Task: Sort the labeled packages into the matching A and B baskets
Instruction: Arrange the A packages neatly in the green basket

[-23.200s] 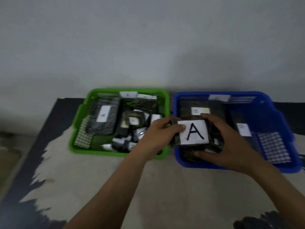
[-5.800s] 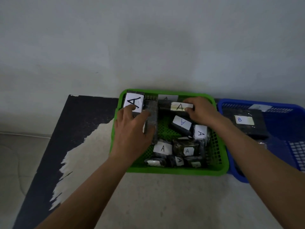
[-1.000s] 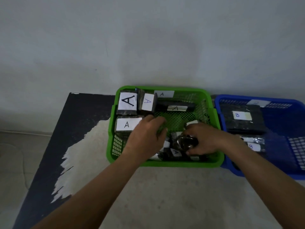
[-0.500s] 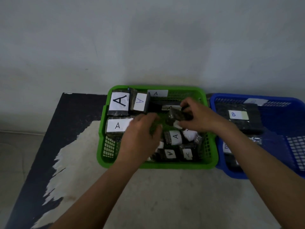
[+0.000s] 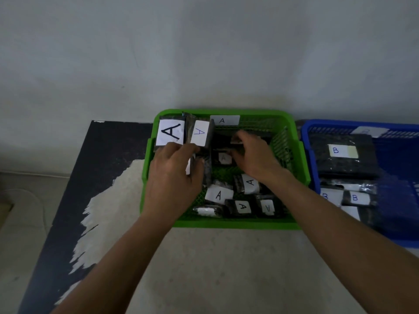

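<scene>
- Two baskets stand side by side on a pale mottled tabletop point(image 5: 215, 268): a green plastic mesh basket point(image 5: 226, 223) with a white "A" tag point(image 5: 224, 120) on its far rim, and a blue plastic mesh basket point(image 5: 305, 141) to its right
- Green basket: seven dark wrapped packages with readable "A" labels; the large-lettered package point(image 5: 170, 133) is in the far left corner
- Blue basket: three readable "B" labels; the big flat black package point(image 5: 342, 164) is at the back
- Left hand point(image 5: 174, 180): fingers curled round an upright dark package point(image 5: 206, 171) at the green basket's left side
- Right hand point(image 5: 254, 157): fingers curled on a long dark package point(image 5: 223, 141) near the far wall
</scene>
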